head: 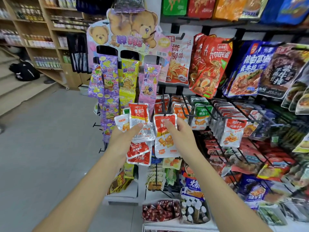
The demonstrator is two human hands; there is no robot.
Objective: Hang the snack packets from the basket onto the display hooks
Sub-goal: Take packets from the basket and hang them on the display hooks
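- L: left hand [127, 138] grips a bunch of small red-and-white foil snack packets [139, 129], thumb across the front, just left of the left edge of the black wire rack [209, 25].
- R: right hand [179, 133] pinches a single red, orange and white foil packet [164, 141], thumb on its face. Packet top sits right at the tip of a black wire display hook [164, 113] in the rack's left column. Can't tell if the hole is on it.
- Progress, my read: mid-task. Hooks across the rack already carry rows of packets. This packet isn't slid back yet, and the left-hand bunch is yet to hang.
- Basket not in view, so no. of packets left in it unknown.
- Text on the held packets: "劲仔", "厚豆干". Same on hung ones nearby.
- White-and-orange fries pouch [179, 64], near rack's top left: "100%".
- Pink candy strip [148, 84] on the teddy-bear card stand [132, 27]: "Grape". Stand's round badge looks like "Teddy".
- Dark pouch [284, 72], rack's upper right: "素牛排". Other print too blurred.
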